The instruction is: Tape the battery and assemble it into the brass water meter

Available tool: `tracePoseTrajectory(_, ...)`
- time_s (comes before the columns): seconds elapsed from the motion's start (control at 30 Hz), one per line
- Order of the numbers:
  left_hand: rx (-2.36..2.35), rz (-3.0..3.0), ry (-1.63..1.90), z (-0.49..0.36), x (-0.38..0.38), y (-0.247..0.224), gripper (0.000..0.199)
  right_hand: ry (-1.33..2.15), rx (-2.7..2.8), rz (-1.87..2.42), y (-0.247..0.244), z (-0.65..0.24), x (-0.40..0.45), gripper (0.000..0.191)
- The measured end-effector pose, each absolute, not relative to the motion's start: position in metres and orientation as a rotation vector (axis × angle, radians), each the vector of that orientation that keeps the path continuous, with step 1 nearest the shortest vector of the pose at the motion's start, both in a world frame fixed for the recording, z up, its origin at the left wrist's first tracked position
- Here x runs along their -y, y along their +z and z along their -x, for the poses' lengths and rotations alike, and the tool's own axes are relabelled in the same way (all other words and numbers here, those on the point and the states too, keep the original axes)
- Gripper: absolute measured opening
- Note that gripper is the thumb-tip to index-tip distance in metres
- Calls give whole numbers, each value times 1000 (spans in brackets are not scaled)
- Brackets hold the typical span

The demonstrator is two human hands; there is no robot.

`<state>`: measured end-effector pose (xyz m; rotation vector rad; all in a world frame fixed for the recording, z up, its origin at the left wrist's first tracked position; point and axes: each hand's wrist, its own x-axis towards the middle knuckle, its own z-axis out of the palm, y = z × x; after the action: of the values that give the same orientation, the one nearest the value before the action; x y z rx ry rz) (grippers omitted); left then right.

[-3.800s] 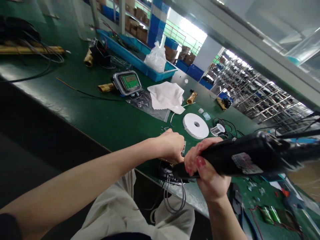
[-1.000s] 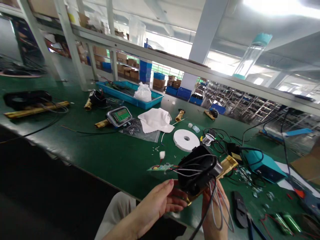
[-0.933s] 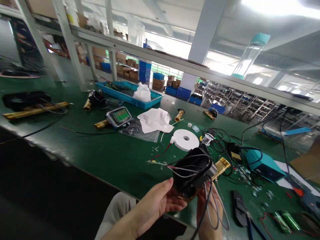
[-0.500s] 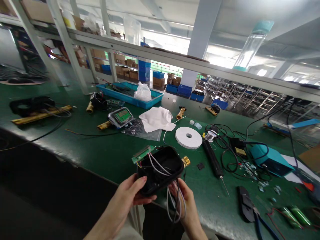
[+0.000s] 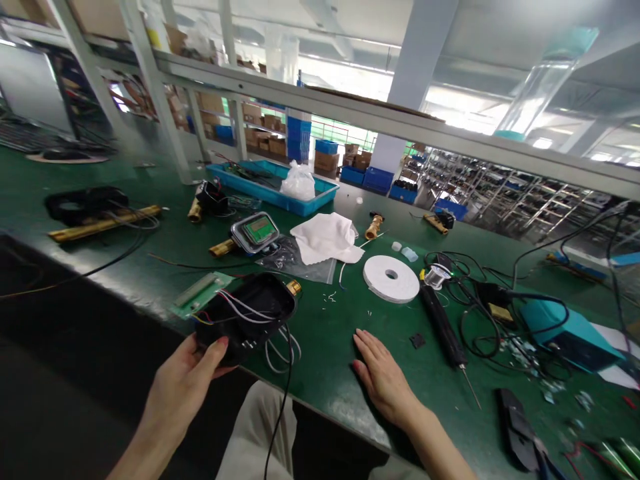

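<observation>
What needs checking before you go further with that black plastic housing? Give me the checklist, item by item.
1. Left hand holding the black plastic housing firmly from below: ok.
2. Green circuit board fitted inside the housing: not ok, it sits outside, joined by thin coloured wires.
3. Solder joints on the board: cannot tell, too small to see.
4. Black cable kept up on the bench: not ok, it hangs past the edge.
5. Black soldering iron in a stand: not ok, it lies on the green bench mat.
6. Right hand clear of the iron's tip: ok.
</observation>
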<state>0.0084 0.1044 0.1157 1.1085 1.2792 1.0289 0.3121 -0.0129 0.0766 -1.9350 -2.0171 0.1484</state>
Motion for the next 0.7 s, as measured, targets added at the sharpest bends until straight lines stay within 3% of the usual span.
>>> tracePoseTrajectory(0.2, -1455, -1426, 960, -5, -106, 100, 47, 117, 2046, 2029, 74, -328, -14, 58)
tracePoseTrajectory(0.47, -1391, -1454, 871, -22, -98, 103, 60, 93, 2034, 2231, 76, -345, -34, 73)
tracePoseTrajectory(0.7, -1488, -1617, 837, -26, -95, 83, 51, 29, 1983, 2374, 79, -383, -5, 77)
